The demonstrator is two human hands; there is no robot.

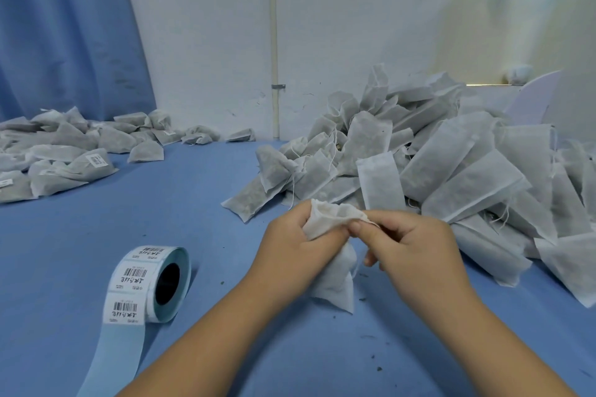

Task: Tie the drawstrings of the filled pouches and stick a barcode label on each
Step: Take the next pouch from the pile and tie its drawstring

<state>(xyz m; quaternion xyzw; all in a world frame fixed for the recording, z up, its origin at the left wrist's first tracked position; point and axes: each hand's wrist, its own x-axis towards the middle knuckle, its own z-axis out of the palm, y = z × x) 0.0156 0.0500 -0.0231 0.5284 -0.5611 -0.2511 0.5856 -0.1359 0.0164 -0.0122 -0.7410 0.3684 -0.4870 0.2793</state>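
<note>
label roll (pixel 151 284) left, pouch heap (pixel 451 155) right

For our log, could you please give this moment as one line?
left hand grips pouch neck | right hand pinches its mouth | label roll untouched

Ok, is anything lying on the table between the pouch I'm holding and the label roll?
Nothing visible does. Between the pouch and the label roll to its left there is only bare blue table and your own left hand.
</note>
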